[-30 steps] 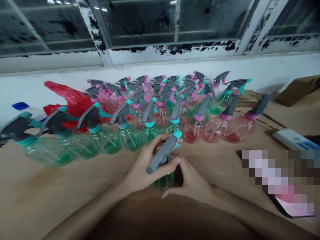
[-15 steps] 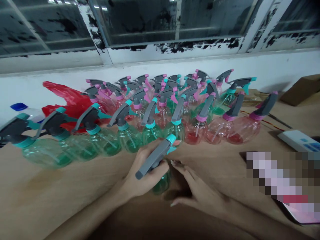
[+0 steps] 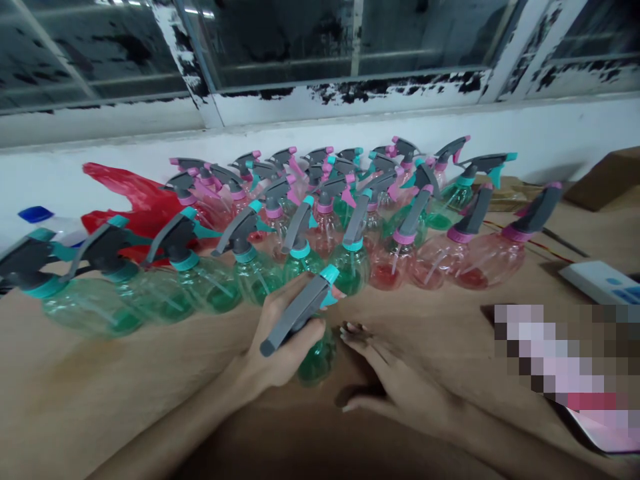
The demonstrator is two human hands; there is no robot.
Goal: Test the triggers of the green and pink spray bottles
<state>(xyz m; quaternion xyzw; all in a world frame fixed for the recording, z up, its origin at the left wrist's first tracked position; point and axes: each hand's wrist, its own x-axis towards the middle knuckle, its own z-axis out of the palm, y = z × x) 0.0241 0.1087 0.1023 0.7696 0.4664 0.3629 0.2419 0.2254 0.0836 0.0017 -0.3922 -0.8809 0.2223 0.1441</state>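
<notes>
My left hand [image 3: 287,333] is wrapped round the neck of a green spray bottle [image 3: 316,363] with a grey and turquoise trigger head, which stands upright near the table's front. My fingers hide part of its neck. Just to the right, my right hand [image 3: 383,373] is open, its thumb apart from the fingers, close to the bottle but not touching it. Behind both hands runs a row of spray bottles: green ones [image 3: 257,273] at the left and middle, pink ones [image 3: 393,267] at the right. More pink and green bottles crowd behind that row.
A red plastic bag [image 3: 130,200] and a blue-capped bottle [image 3: 37,215] lie at the back left. On the right are a white box-like object [image 3: 597,280], a brown carton [image 3: 607,180] and a pixelated flat thing [image 3: 600,427]. A white wall with windows [image 3: 350,120] bounds the table [image 3: 150,373].
My left hand has moved slightly left with the green spray bottle, widening the gap to my right hand. My right hand has stayed nearly where it was.
</notes>
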